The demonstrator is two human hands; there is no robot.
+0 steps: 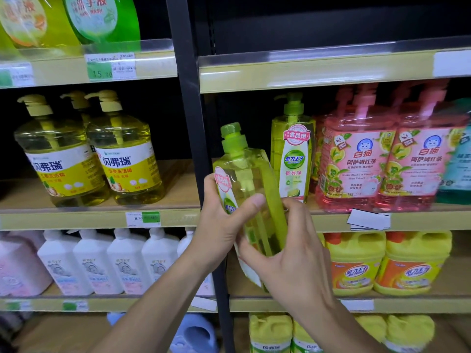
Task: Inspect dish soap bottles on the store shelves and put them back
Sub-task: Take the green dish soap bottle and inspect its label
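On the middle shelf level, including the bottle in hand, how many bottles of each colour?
Yellow pump bottles: 3
Green pump bottles: 2, one on the shelf, one held by left hand and right hand
Pink bottles: 2
Teal bottle: 1
Total: 8

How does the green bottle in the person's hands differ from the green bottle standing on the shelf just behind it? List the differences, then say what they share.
1. The held bottle is tilted, off the shelf, gripped by the left hand and right hand; the shelf bottle stands upright, untouched.
2. The held bottle shows its narrow side, label wrapping away; the shelf bottle's label faces front.

Both are translucent yellow-green with green pump tops and matching labels.
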